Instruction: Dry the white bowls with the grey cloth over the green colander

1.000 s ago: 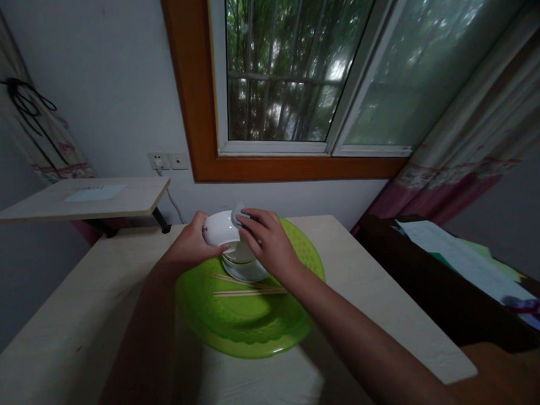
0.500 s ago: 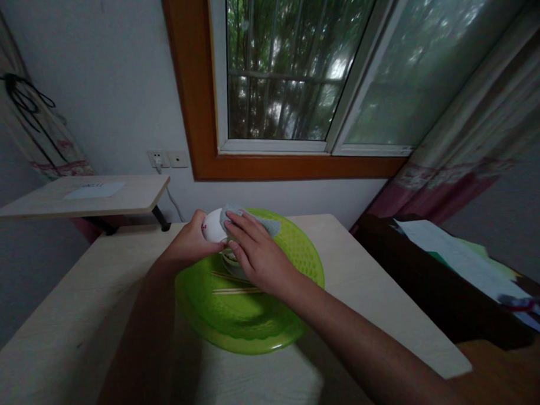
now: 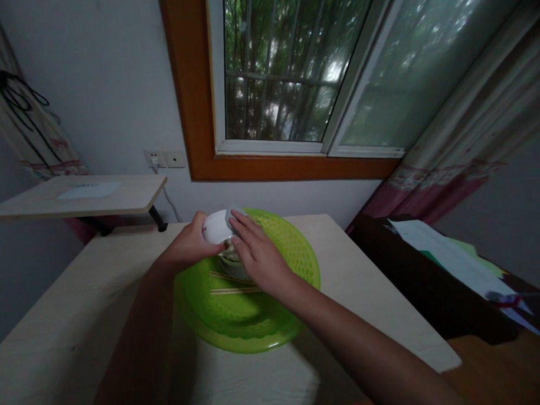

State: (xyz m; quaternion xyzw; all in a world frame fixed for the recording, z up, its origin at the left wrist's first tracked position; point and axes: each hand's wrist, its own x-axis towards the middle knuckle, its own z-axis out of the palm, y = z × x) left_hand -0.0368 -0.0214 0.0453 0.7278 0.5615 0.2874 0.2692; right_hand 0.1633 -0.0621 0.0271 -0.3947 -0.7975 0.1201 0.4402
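Note:
My left hand (image 3: 192,243) grips a white bowl (image 3: 216,228) by its left side, with the bowl tilted so its outer wall shows. Against the bowl's right side my right hand (image 3: 260,250) presses a grey cloth (image 3: 235,212), its fingers closed over it; most of the cloth is hidden. Both hands are above a round green basket tray (image 3: 243,339). Beneath them in the tray stands another bowl (image 3: 231,267), partly covered by my right hand. Thin chopsticks (image 3: 231,290) lie in the tray in front of that bowl.
The tray rests on a pale wooden table (image 3: 379,293). A small raised shelf (image 3: 119,202) with a paper slip stands at the back left. To the right, papers (image 3: 449,255) lie on a dark surface. A window (image 3: 292,77) is behind the table.
My right hand has slid slightly with the cloth on the bowl, and less of the cloth shows at the right. The view has shifted a little. My left hand keeps its hold.

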